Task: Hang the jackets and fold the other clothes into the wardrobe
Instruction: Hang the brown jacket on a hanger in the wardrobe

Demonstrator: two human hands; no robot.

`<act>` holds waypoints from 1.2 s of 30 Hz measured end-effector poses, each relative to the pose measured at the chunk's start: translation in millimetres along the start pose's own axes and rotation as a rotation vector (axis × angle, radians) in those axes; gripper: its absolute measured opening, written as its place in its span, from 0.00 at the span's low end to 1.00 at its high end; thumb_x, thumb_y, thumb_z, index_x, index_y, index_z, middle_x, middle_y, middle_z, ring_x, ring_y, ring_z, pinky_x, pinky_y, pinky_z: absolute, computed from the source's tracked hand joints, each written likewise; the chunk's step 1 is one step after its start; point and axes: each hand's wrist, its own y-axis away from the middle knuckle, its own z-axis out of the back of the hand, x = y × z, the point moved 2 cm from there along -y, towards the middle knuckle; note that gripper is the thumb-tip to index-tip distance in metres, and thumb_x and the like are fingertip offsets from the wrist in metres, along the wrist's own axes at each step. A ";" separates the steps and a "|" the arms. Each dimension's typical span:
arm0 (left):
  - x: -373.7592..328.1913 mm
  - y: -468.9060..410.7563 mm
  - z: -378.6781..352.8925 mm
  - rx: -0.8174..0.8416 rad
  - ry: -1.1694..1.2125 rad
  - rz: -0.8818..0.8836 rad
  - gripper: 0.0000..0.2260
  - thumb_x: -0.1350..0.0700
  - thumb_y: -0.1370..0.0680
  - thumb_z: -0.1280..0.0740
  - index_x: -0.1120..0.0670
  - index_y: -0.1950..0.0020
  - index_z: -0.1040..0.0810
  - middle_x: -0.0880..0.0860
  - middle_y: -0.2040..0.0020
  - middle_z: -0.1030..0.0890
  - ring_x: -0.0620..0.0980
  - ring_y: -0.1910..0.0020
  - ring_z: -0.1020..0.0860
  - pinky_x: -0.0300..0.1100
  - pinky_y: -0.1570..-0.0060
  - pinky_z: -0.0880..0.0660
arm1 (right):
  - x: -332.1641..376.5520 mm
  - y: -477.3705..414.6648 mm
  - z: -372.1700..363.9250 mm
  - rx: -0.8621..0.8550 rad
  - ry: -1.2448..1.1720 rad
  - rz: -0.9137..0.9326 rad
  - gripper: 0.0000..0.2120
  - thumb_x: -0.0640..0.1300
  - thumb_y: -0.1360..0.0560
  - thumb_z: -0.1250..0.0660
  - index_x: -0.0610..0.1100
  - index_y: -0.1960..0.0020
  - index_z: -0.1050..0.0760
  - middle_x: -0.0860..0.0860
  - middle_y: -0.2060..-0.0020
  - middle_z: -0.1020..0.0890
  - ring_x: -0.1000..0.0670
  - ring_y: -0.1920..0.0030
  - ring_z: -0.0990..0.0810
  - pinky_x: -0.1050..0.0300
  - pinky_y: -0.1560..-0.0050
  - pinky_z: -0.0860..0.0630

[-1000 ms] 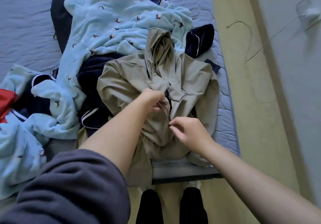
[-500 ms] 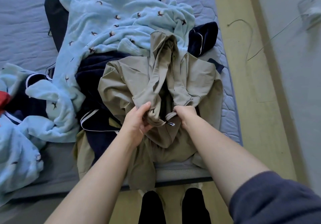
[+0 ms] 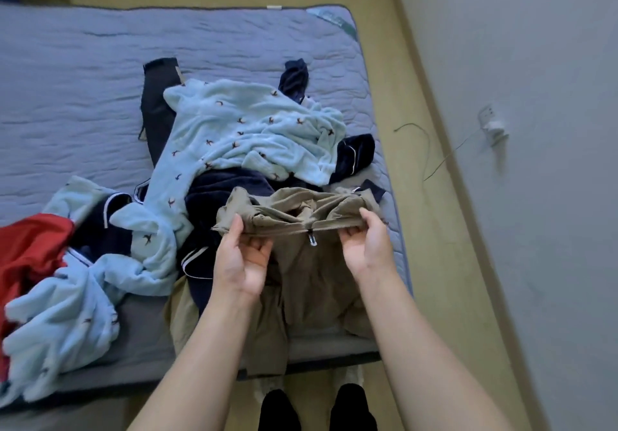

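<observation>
Both bare forearms reach forward side by side, palms turned toward the camera. The left hand (image 3: 242, 256) and right hand (image 3: 366, 246) are held level and apart, fingers (image 3: 236, 229) curled round the jacket's (image 3: 311, 280) edge.

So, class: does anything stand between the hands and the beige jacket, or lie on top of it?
Nothing visible. Both the left hand and right hand grip the beige jacket by its zipped edge; nothing lies on it.

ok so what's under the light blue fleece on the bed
Navy clothing with white piping pokes out under the light blue fleece at its lower and right edges, a dark grey garment at its upper left. Anything beneath its middle is covered.
</observation>
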 end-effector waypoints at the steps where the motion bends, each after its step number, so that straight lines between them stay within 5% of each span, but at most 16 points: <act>1: -10.8 18.0 -13.4 0.034 0.038 -0.008 0.13 0.55 0.19 0.40 0.55 0.56 0.17 0.52 0.60 0.16 0.47 0.61 0.17 0.42 0.57 0.19 | 11.4 21.3 -10.2 0.040 -0.044 -0.004 0.09 0.33 0.23 0.42 0.38 0.53 0.24 0.43 0.62 0.17 0.46 0.56 0.19 0.52 0.48 0.22; 4: -41.7 73.1 -46.8 0.160 0.161 -0.032 0.16 0.56 0.19 0.42 0.56 0.58 0.16 0.53 0.60 0.17 0.48 0.61 0.17 0.43 0.56 0.19 | 41.9 86.5 -37.8 0.206 -0.138 -0.002 0.09 0.32 0.29 0.41 0.41 0.56 0.25 0.45 0.64 0.18 0.48 0.60 0.18 0.55 0.52 0.21; 9: -85.8 161.7 -84.4 0.398 0.237 -0.116 0.05 0.54 0.30 0.31 0.55 0.60 0.21 0.50 0.62 0.21 0.47 0.61 0.20 0.40 0.57 0.21 | 76.8 184.3 -70.6 0.573 -0.257 -0.006 0.14 0.34 0.47 0.26 0.43 0.62 0.21 0.48 0.64 0.18 0.49 0.62 0.18 0.56 0.53 0.24; 16: -131.7 260.2 -114.5 0.506 0.296 -0.353 0.25 0.50 0.18 0.48 0.55 0.67 0.19 0.50 0.67 0.21 0.45 0.67 0.20 0.37 0.63 0.22 | 111.6 266.0 -110.0 0.872 -0.119 -0.114 0.11 0.43 0.42 0.24 0.43 0.61 0.19 0.47 0.62 0.17 0.46 0.59 0.18 0.51 0.46 0.27; 18: -138.7 283.3 -114.0 0.480 0.322 -0.482 0.23 0.50 0.18 0.47 0.56 0.64 0.18 0.51 0.65 0.20 0.46 0.66 0.20 0.38 0.62 0.21 | 116.8 283.7 -120.9 0.902 -0.043 -0.152 0.06 0.44 0.32 0.30 0.42 0.59 0.18 0.47 0.62 0.17 0.48 0.60 0.17 0.54 0.50 0.23; 21: -140.4 317.7 -100.6 0.366 0.395 -0.681 0.21 0.50 0.18 0.45 0.58 0.57 0.17 0.54 0.59 0.16 0.50 0.59 0.17 0.43 0.55 0.19 | 117.8 295.8 -131.0 0.979 -0.053 -0.295 0.20 0.46 0.19 0.45 0.39 0.55 0.17 0.45 0.55 0.16 0.48 0.56 0.16 0.54 0.50 0.20; 25: -121.3 363.8 -61.4 0.212 0.532 -0.859 0.20 0.50 0.18 0.46 0.59 0.51 0.18 0.56 0.50 0.16 0.53 0.52 0.17 0.49 0.48 0.21 | 99.3 323.3 -126.8 1.091 0.046 -0.472 0.16 0.45 0.25 0.39 0.38 0.47 0.17 0.42 0.39 0.21 0.44 0.39 0.21 0.45 0.36 0.29; 31: -93.4 453.5 4.5 0.102 0.698 -1.033 0.15 0.51 0.21 0.43 0.55 0.52 0.18 0.52 0.54 0.17 0.48 0.55 0.19 0.44 0.50 0.22 | 45.3 389.5 -96.0 1.086 0.122 -0.970 0.12 0.46 0.21 0.40 0.43 0.52 0.19 0.52 0.58 0.18 0.56 0.56 0.21 0.62 0.46 0.26; 36: -65.8 550.8 65.6 -0.004 0.786 -1.257 0.15 0.50 0.20 0.43 0.53 0.60 0.22 0.51 0.61 0.21 0.47 0.61 0.22 0.42 0.51 0.25 | -3.4 484.2 -53.6 1.039 0.214 -1.317 0.08 0.40 0.25 0.36 0.48 0.62 0.26 0.59 0.63 0.24 0.67 0.54 0.26 0.70 0.43 0.31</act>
